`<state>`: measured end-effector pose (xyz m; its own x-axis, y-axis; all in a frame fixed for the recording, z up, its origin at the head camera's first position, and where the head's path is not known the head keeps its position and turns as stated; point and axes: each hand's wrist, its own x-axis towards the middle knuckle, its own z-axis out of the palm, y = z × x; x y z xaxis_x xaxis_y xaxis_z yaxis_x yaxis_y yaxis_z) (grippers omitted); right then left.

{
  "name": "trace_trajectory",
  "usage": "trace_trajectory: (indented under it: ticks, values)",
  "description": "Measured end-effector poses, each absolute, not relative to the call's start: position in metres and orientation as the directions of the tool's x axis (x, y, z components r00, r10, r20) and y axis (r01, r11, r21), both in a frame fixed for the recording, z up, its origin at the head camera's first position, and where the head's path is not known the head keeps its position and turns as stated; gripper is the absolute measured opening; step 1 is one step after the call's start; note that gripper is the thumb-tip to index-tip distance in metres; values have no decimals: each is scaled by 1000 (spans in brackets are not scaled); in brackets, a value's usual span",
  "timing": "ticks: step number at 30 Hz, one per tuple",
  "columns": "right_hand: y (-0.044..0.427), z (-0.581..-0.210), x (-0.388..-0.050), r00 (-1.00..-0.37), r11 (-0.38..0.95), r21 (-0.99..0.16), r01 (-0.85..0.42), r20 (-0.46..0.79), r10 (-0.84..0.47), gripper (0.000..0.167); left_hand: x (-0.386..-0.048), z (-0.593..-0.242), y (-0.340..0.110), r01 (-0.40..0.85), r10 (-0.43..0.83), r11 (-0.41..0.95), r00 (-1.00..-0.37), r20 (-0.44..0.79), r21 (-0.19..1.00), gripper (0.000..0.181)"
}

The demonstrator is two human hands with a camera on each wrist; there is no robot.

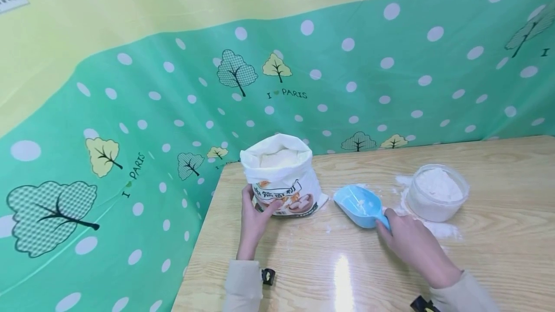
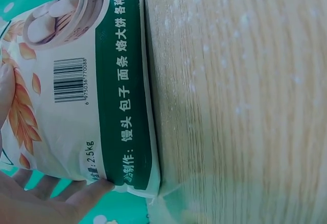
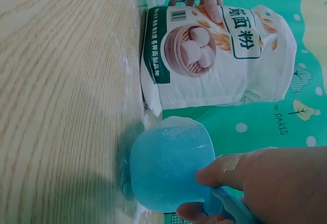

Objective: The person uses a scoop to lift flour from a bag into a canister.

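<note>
An open bag of flour [image 1: 282, 177] stands upright at the back left of the table, its top edge folded outward and white flour inside. My left hand [image 1: 256, 215] holds the bag's left lower side, thumb across the printed front and fingers along the side. In my right hand [image 1: 412, 242] is the handle of a light blue scoop [image 1: 360, 204]. The scoop is low over the table, right of the bag, with only a little flour in it. To its right stands a clear round tub [image 1: 438, 196] heaped with flour.
Spilled flour [image 1: 442, 230] lies around the tub's base, with specks across the wooden table [image 1: 303, 264]. A green and yellow patterned cloth [image 1: 277, 81] hangs behind the table and along its left side.
</note>
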<state>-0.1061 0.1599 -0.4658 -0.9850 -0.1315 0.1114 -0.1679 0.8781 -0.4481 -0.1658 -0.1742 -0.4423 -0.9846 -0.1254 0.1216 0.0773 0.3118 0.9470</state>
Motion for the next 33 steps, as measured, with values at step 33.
trace_trajectory:
  ticks: [33]
  values:
    - [162,-462,-97,-986,909,-384,-161,15,-168,28,-150,-440,-188,111,-247,461,-937,248,881,77]
